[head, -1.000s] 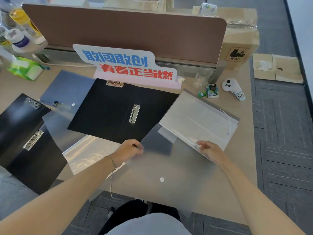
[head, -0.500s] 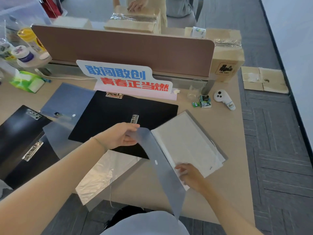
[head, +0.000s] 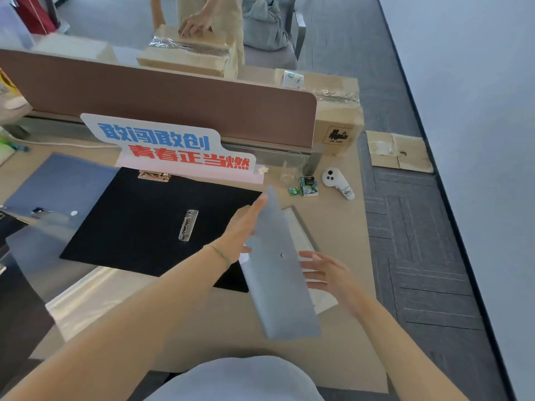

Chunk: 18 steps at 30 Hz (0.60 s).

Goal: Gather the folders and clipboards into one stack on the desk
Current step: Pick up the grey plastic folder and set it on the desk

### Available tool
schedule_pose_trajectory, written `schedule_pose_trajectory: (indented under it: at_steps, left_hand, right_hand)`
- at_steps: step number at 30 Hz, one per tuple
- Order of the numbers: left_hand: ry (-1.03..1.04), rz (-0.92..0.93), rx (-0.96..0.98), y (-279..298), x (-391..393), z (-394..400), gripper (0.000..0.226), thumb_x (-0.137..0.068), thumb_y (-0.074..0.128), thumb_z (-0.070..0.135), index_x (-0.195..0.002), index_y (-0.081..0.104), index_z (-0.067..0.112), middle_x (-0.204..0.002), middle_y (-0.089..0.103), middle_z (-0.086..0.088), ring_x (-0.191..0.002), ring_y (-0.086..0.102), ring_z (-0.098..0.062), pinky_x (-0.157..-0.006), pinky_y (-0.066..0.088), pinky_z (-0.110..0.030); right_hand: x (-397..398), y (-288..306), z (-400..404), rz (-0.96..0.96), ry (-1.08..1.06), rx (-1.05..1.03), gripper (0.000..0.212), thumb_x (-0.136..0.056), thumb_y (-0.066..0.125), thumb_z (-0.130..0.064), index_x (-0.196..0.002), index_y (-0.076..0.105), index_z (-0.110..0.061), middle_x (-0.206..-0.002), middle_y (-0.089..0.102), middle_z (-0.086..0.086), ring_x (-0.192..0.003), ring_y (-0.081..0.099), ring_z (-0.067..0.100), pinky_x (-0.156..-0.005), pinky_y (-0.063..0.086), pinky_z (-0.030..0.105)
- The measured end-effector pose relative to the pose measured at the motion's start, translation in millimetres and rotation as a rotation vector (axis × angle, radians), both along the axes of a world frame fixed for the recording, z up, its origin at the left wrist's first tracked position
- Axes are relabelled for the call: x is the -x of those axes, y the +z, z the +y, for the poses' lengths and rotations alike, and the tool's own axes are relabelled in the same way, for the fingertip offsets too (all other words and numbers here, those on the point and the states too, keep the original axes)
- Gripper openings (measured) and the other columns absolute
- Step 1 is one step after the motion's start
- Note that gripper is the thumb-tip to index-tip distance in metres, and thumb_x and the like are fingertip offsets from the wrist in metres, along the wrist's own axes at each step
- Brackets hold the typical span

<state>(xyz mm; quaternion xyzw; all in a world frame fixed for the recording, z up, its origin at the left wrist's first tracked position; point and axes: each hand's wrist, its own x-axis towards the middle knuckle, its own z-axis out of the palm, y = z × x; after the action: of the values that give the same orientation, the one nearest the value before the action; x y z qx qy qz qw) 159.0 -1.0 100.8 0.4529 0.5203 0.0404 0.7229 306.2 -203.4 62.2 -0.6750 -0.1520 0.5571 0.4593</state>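
A grey translucent folder flap (head: 279, 270) stands nearly on edge in the middle of the desk. My left hand (head: 243, 230) presses flat against its left face, fingers spread. My right hand (head: 324, 270) hovers open just right of it, above the folder's white lower half (head: 301, 235). A black open folder (head: 144, 221) with a metal clip lies flat to the left. A blue snap folder (head: 58, 183) lies at far left, a clear plastic sleeve (head: 86, 296) near the front edge, and a black clipboard (head: 11, 285) at the left border.
A brown divider panel (head: 173, 96) and a blue-red sign (head: 173, 149) close the back of the desk (head: 333, 328). A white controller (head: 337, 182), small box (head: 308, 186) and clear cup (head: 291, 169) sit at back right. Cardboard boxes (head: 337, 123) stand behind; another person's hand rests on one.
My left hand has swung the grey flap up from flat on the desk to nearly upright, moving right. My right hand let go of the folder's edge and opened.
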Motion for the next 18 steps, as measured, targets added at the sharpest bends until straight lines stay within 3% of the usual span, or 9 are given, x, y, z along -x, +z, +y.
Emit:
schedule_pose_trajectory:
  at_steps: [4,7,11,13,16,18]
  left_hand:
    - [-0.01,0.106,-0.058,-23.4,-18.1,-24.0,0.081,-0.078,0.057,0.079,-0.13,0.057,0.017,-0.118,0.062,-0.002,-0.093,0.056,-0.014,-0.075,0.043,-0.033]
    - [-0.167,0.261,-0.141,-45.3,-4.0,-36.4,0.051,-0.093,0.047,0.065,-0.093,0.061,0.016,-0.104,0.058,-0.005,-0.086,0.053,-0.021,-0.076,0.043,-0.033]
    - [-0.153,0.428,-0.108,-80.6,29.0,-46.3,0.038,-0.09,0.054,0.052,-0.084,0.06,0.015,-0.077,0.059,0.0,-0.068,0.054,-0.017,-0.064,0.043,-0.031]
    - [-0.139,0.491,-0.076,-90.7,40.1,-49.2,0.033,-0.094,0.052,0.042,-0.077,0.056,0.014,-0.072,0.056,0.0,-0.063,0.051,-0.016,-0.056,0.038,-0.028]
    - [-0.075,0.504,-0.002,-104.0,47.3,-51.8,0.024,-0.097,0.053,0.03,-0.082,0.06,0.012,-0.079,0.065,-0.006,-0.072,0.058,-0.022,-0.061,0.042,-0.029]
    - [-0.034,0.466,0.076,-111.7,45.1,-52.9,0.021,-0.097,0.052,0.022,-0.097,0.066,0.006,-0.087,0.069,-0.012,-0.074,0.06,-0.024,-0.061,0.045,-0.029]
  right_hand:
    - [-16.6,-2.8,9.1,-0.021,-0.036,-0.026,0.032,-0.101,0.05,-0.028,-0.12,0.07,-0.011,-0.112,0.075,0.01,-0.099,0.072,0.033,-0.085,0.054,0.04]
    - [-34.7,-17.5,15.7,-0.069,-0.015,0.027,0.027,-0.1,0.05,-0.015,-0.121,0.067,-0.01,-0.108,0.076,0.011,-0.092,0.073,0.028,-0.077,0.054,0.034]
    - [-55.5,-39.5,21.7,-0.222,0.036,0.096,0.029,-0.092,0.057,0.006,-0.12,0.064,0.003,-0.091,0.075,0.003,-0.074,0.071,0.014,-0.063,0.052,0.018]
    - [-61.9,-48.6,22.3,-0.328,0.03,0.124,0.035,-0.087,0.057,0.015,-0.118,0.061,0.001,-0.093,0.068,-0.002,-0.09,0.065,0.018,-0.065,0.047,0.008]
    - [-68.8,-70.1,19.2,-0.45,0.147,0.24,0.061,-0.087,0.061,0.006,-0.145,0.042,-0.004,-0.144,0.05,0.009,-0.136,0.044,0.025,-0.1,0.033,0.018]
    - [-69.7,-83.2,15.2,-0.482,0.283,0.293,0.077,-0.087,0.061,0.0,-0.155,0.024,-0.008,-0.161,0.027,0.006,-0.149,0.025,0.021,-0.107,0.021,0.018]
